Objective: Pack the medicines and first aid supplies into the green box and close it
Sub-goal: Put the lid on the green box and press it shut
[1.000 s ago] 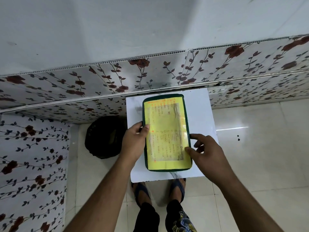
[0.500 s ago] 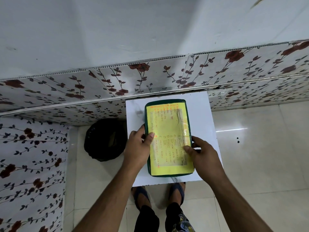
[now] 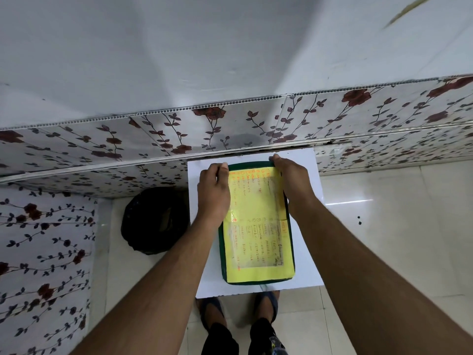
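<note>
The green box [image 3: 257, 280] lies shut on a small white table [image 3: 304, 226], its lid covered by a yellow handwritten sheet under clear film. My left hand [image 3: 213, 193] lies along the box's left side, fingertips curled over the far left corner. My right hand [image 3: 291, 180] grips the far right corner, fingers curled over the lid's far edge. No medicines or first aid supplies show outside the box.
A black bag [image 3: 153, 221] sits on the floor left of the table. A flower-patterned wall panel [image 3: 230, 129] runs right behind the table and along the left. My sandalled feet [image 3: 239, 306] stand under the table's near edge. Glossy floor tiles [image 3: 396, 239] lie on the right.
Both hands slid from the middle of the box's sides up to its far corners. The box stayed in place on the table.
</note>
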